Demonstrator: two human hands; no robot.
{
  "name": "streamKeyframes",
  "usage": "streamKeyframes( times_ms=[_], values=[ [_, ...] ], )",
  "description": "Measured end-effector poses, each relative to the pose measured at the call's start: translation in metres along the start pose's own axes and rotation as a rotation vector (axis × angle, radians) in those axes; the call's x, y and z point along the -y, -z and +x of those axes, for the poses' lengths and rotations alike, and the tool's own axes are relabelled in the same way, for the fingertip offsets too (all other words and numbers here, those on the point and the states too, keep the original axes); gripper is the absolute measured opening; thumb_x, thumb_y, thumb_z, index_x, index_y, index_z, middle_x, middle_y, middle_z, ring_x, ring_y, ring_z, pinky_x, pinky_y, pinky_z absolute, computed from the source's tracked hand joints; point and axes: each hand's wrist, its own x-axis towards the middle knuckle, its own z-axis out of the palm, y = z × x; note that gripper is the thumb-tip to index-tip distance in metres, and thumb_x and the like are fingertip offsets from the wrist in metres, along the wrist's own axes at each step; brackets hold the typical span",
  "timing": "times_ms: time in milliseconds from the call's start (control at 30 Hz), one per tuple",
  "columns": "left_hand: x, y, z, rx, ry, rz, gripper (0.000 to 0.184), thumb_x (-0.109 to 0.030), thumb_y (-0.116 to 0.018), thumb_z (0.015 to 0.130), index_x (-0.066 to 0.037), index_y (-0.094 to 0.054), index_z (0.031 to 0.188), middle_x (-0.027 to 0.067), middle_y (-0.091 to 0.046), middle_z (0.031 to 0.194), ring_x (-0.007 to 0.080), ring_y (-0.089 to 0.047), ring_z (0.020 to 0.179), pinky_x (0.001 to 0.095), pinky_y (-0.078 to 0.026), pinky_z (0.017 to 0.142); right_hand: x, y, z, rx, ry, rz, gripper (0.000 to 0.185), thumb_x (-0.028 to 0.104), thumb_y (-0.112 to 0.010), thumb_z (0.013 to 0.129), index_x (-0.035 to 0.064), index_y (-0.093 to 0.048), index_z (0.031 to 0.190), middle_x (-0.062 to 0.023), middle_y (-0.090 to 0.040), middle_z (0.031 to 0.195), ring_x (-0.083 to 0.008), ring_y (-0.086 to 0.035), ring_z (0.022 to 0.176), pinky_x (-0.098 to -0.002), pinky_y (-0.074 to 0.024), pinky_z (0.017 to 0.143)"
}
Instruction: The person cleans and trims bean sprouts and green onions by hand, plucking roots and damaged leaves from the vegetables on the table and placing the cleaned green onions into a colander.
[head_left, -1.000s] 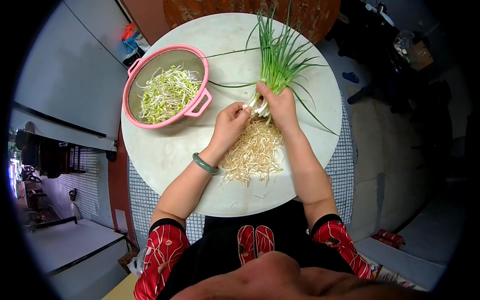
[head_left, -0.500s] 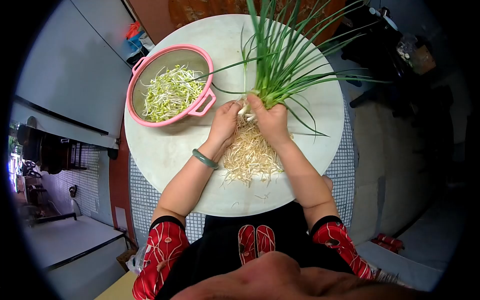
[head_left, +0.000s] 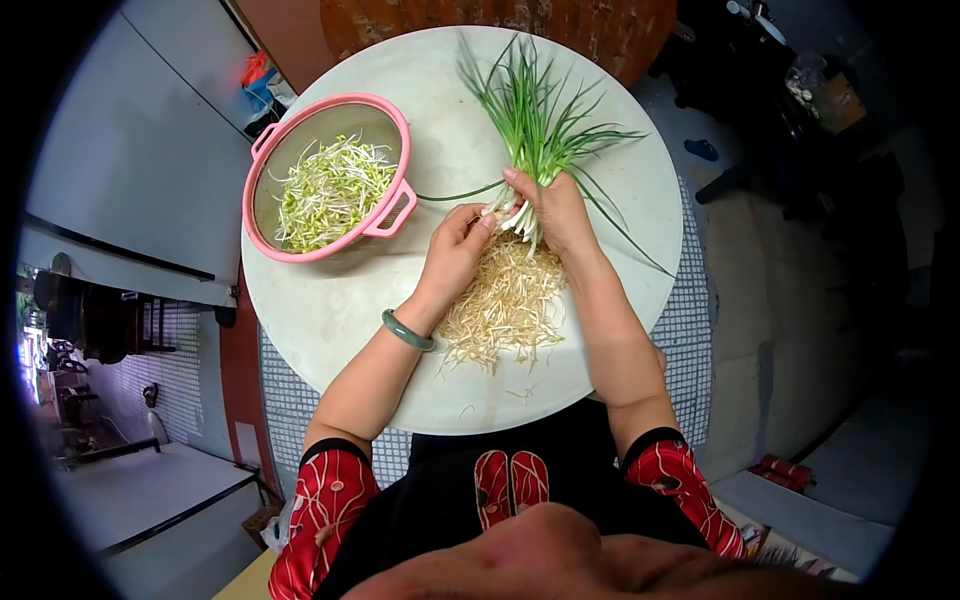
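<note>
My right hand (head_left: pixel 558 212) is wrapped round a bunch of green onions (head_left: pixel 540 130), its leaves pointing away from me and its white root ends toward me. My left hand (head_left: pixel 457 250), with a green bangle on the wrist, pinches at the white ends on the bunch's left side. Below both hands lies a pile of pale root trimmings (head_left: pixel 505 310) on the round white table (head_left: pixel 340 330). To the left, a pink-rimmed strainer (head_left: pixel 407 150) holds bean sprouts (head_left: pixel 335 190).
A brown wooden surface (head_left: pixel 480 14) stands behind the table. A blue slipper (head_left: pixel 702 149) lies on the floor at the right. Dark furniture is at the upper right, and a white cabinet (head_left: pixel 130 150) at the left.
Over the last half second the bunch has swung lower and away from the camera, its leaves looking smaller. Both hands have shifted slightly, still on the onions.
</note>
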Motion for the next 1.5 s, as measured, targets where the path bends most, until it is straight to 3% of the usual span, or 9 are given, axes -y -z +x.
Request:
streamKeyframes(
  times_ms=[133, 333, 533, 733, 933, 1033, 1233, 1333, 1500],
  values=[
    [-0.014, -0.002, -0.002, 0.020, 0.158, -0.561, 0.028, -0.016, -0.051, 0.098, 0.003, -0.056, 0.118, 0.0065, -0.063, 0.107, 0.0118, -0.058, 0.096, 0.0268, -0.046, 0.088, 0.001, -0.001, -0.002, 0.035, 0.037, 0.064, 0.016, 0.016, -0.071, 0.085, 0.0040, -0.060, 0.085, 0.0005, -0.058, 0.072, -0.0086, -0.053, 0.058, -0.0232, -0.0433, 0.053],
    [-0.036, 0.000, -0.006, 0.117, 0.257, -0.610, 0.030, -0.015, -0.055, 0.095, 0.004, -0.054, 0.118, 0.0062, -0.063, 0.104, 0.0125, -0.060, 0.090, 0.0265, -0.049, 0.082, -0.001, 0.002, 0.000, 0.078, 0.084, 0.113, 0.016, 0.016, -0.070, 0.086, 0.0030, -0.064, 0.094, -0.0006, -0.062, 0.077, -0.0084, -0.055, 0.062, -0.0224, -0.0444, 0.056],
    [-0.036, 0.005, -0.005, 0.133, 0.235, -0.403, 0.026, -0.015, -0.066, 0.089, 0.000, -0.056, 0.107, -0.0018, -0.055, 0.083, 0.0062, -0.050, 0.074, 0.0208, -0.043, 0.067, -0.002, 0.000, 0.001, 0.106, 0.079, 0.112, 0.017, 0.016, -0.070, 0.086, 0.0035, -0.065, 0.095, -0.0009, -0.064, 0.081, -0.0071, -0.056, 0.066, -0.0215, -0.0449, 0.058],
    [-0.017, 0.005, -0.004, -0.056, -0.209, 0.369, 0.031, -0.018, -0.071, 0.085, 0.000, -0.056, 0.104, 0.0026, -0.053, 0.096, 0.0078, -0.050, 0.086, 0.0194, -0.042, 0.069, -0.003, 0.002, 0.002, 0.122, 0.060, 0.146, 0.018, 0.019, -0.071, 0.086, 0.0042, -0.062, 0.092, -0.0016, -0.062, 0.079, -0.0081, -0.055, 0.063, -0.0208, -0.0451, 0.056],
    [-0.031, -0.009, -0.008, -0.155, 0.053, -0.286, 0.038, -0.018, -0.070, 0.085, 0.003, -0.053, 0.112, 0.0097, -0.052, 0.107, 0.0160, -0.056, 0.094, 0.0261, -0.048, 0.078, 0.001, 0.004, 0.003, 0.076, 0.032, 0.298, 0.019, 0.019, -0.068, 0.088, 0.0028, -0.061, 0.095, -0.0053, -0.064, 0.082, -0.0102, -0.058, 0.063, -0.0221, -0.0505, 0.056],
    [-0.035, 0.003, -0.007, 0.168, 0.272, -0.531, 0.030, -0.015, -0.063, 0.091, 0.001, -0.053, 0.114, 0.0058, -0.057, 0.095, 0.0154, -0.061, 0.089, 0.0244, -0.050, 0.075, 0.000, 0.004, 0.003, 0.062, 0.010, 0.337, 0.019, 0.018, -0.069, 0.088, 0.0026, -0.062, 0.097, -0.0058, -0.065, 0.086, -0.0096, -0.058, 0.065, -0.0222, -0.0515, 0.059],
    [-0.023, 0.003, -0.004, 0.179, 0.240, -0.640, 0.013, -0.015, -0.057, 0.094, -0.004, -0.052, 0.098, -0.0021, -0.048, 0.076, 0.0068, -0.045, 0.062, 0.0215, -0.039, 0.055, -0.010, 0.007, 0.009, 0.044, 0.017, 0.254, 0.019, 0.018, -0.068, 0.088, 0.0020, -0.061, 0.096, -0.0055, -0.064, 0.085, -0.0114, -0.060, 0.068, -0.0235, -0.0529, 0.060],
    [-0.029, -0.001, -0.005, 0.097, 0.271, -0.600, 0.012, -0.016, -0.056, 0.094, -0.006, -0.049, 0.091, -0.0033, -0.043, 0.073, 0.0051, -0.034, 0.058, 0.0210, -0.030, 0.051, -0.011, 0.006, 0.009, 0.026, 0.028, 0.235, 0.018, 0.018, -0.068, 0.088, 0.0017, -0.062, 0.093, -0.0045, -0.062, 0.082, -0.0119, -0.060, 0.068, -0.0238, -0.0530, 0.059],
    [-0.024, 0.000, -0.004, 0.059, 0.292, -0.572, 0.013, -0.016, -0.055, 0.094, -0.009, -0.047, 0.086, -0.0033, -0.042, 0.070, 0.0046, -0.034, 0.056, 0.0206, -0.029, 0.049, -0.008, 0.004, 0.007, 0.028, 0.033, 0.212, 0.018, 0.018, -0.068, 0.088, 0.0014, -0.061, 0.091, -0.0035, -0.061, 0.079, -0.0119, -0.060, 0.067, -0.0241, -0.0531, 0.058]
  ],
)
